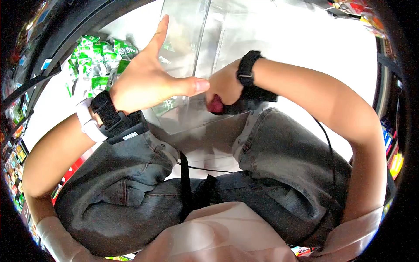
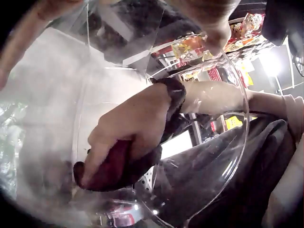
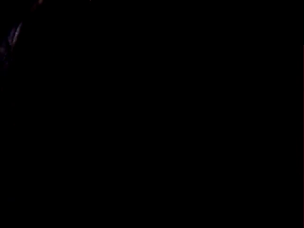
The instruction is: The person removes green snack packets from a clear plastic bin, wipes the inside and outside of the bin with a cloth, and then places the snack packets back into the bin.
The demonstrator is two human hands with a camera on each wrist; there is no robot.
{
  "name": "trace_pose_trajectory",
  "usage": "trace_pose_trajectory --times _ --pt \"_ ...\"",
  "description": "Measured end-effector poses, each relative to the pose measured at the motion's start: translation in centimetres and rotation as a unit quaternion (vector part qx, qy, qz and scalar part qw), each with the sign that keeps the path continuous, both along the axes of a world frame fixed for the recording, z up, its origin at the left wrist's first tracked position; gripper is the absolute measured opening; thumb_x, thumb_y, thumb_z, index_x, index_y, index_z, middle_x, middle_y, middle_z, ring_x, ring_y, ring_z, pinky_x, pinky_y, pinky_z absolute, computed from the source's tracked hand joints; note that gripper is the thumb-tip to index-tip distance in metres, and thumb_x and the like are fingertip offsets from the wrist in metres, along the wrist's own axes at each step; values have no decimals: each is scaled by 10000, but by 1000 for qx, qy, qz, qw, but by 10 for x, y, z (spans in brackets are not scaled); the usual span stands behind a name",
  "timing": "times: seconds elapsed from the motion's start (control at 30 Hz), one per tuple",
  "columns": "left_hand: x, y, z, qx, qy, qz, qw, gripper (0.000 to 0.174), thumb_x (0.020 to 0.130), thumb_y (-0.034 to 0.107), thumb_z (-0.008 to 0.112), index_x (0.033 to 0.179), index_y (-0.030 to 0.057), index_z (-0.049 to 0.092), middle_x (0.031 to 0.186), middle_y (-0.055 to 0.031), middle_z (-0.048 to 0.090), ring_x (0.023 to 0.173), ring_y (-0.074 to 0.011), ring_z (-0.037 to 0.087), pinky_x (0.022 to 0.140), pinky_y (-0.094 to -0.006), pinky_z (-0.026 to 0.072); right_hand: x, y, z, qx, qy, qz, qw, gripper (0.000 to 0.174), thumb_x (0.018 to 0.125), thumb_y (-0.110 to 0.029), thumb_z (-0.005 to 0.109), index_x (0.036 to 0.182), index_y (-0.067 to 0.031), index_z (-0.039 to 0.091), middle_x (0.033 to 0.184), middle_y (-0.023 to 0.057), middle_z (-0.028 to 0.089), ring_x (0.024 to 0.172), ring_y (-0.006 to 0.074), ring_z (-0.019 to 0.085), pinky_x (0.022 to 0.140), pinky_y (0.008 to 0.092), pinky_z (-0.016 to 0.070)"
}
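A clear plastic container (image 1: 185,19) stands between the person's knees, its see-through walls catching reflections. The left hand (image 1: 144,83) is spread at its left side, thumb and a finger stretched out straight. Bunched in the right hand (image 1: 226,83) is a dark red cloth (image 1: 215,105), held low by the container's near side. Through the curved clear plastic (image 2: 247,107), the left wrist view shows the right hand's fingers bent over the cloth (image 2: 107,164). Almost all of the right wrist view is black.
Green-and-white packets (image 1: 100,59) lie in a heap on a white surface beyond the left hand. Shelves of colourful packaged goods (image 1: 17,174) line both sides. A thin black cable (image 1: 329,148) hangs by the right knee.
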State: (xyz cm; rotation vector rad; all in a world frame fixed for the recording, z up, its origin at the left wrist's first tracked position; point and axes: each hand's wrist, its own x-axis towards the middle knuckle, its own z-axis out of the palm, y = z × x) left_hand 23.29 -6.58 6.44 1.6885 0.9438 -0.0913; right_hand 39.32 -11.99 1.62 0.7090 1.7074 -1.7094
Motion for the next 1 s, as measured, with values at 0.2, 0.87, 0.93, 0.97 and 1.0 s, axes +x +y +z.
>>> trace_pose_trajectory --times 0.2,0.87,0.93,0.97,1.0 --pt "-7 1 -9 -1 -20 -2 1000 1165 570 409 770 1367 -33 45 1273 -263 390 1163 -291 425 977 -312 311 48 -15 -8 -56 130 -16 990 486 581 22 512 1055 -36 604 986 160 619 893 255 578 804 298 437" --pt "-10 0 -6 -49 -19 -13 999 1168 581 384 775 1395 23 19 1324 -226 340 1197 -282 375 976 -365 321 -46 -5 -54 4 250 -243 937 253 612 -62 528 846 19 575 752 165 602 683 290 550 633 369 448" --pt "-9 0 -9 -30 -27 -11 999 1197 568 424 782 1357 -64 25 1270 -253 394 1176 -285 412 986 -315 309 -38 -10 -55 59 184 -233 953 196 630 -74 507 770 38 584 679 166 594 618 299 549 589 375 443" --pt "-9 0 -11 -10 -36 -9 999 1240 555 465 789 1319 -151 31 1217 -280 449 1155 -289 450 996 -265 298 -35 -12 -54 58 183 -232 953 196 630 -74 507 770 38 584 679 166 594 618 299 549 589 375 443" --pt "-10 0 -13 -12 -36 -8 999 1240 555 465 789 1319 -151 31 1217 -280 449 1155 -289 450 996 -265 298 -31 -12 -53 75 156 -200 964 202 637 -97 505 753 42 595 670 168 595 608 300 551 582 386 439"
